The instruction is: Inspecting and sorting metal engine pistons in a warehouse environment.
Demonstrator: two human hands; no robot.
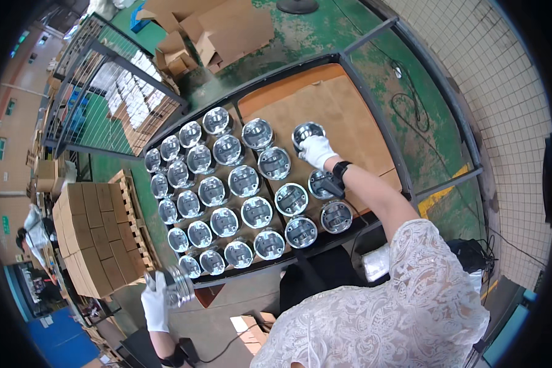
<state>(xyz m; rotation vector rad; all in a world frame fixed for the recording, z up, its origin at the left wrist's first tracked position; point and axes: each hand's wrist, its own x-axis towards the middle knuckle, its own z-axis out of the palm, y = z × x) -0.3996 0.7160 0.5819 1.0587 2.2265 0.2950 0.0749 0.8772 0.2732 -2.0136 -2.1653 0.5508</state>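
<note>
Rows of shiny metal engine pistons (244, 180) stand crown up on a brown cardboard sheet (325, 101) in a dark-framed cart. My right hand (316, 151), in a white glove, is closed on the near side of one piston (307, 131) at the far right of the rows. My left hand (156, 305), gloved in white too, is off the cart's near left corner. It grips another piston (180, 288), tilted and slightly blurred, with its grooved side showing. Both wrists wear black bands.
Stacked brown cartons (95, 236) stand on a wooden pallet at the left. A wire cage (104, 92) holds white packs. Opened cardboard boxes (227, 30) lie beyond the cart. Cables (411, 107) trail over the green floor at right. A person (35, 236) is at far left.
</note>
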